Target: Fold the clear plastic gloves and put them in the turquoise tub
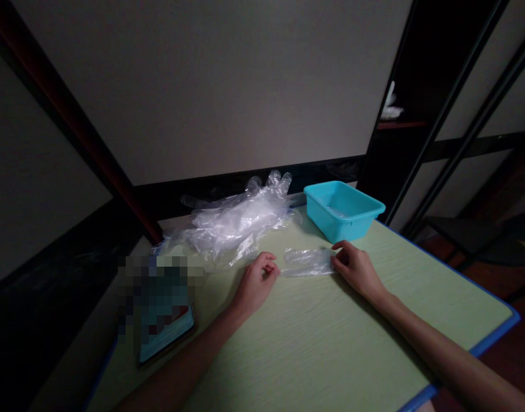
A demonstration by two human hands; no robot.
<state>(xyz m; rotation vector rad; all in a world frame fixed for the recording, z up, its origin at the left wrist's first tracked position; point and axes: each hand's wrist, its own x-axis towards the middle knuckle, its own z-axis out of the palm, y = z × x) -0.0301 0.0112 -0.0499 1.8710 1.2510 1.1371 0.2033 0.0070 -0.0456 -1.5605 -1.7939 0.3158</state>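
A clear disposable plastic glove [309, 263], folded into a narrow strip, lies on the table between my hands. At its left end, my left hand [261, 274] has thumb and fingers pinched together on the film. My right hand [352, 264] grips the opposite end between thumb and fingers. Behind my left hand is a loose heap of clear plastic gloves [241, 223], some with fingers sticking up. A turquoise plastic basin [348, 220] stands just beyond my right hand, with some clear plastic visible inside.
The pale green table [288, 343] has a blue edge. A tablet or phone [168, 337], partly pixelated, lies at the left. A beige panel [202, 86] rises behind the table. Dark shelving [402, 123] and a dark chair or stool [472, 240] are at the right.
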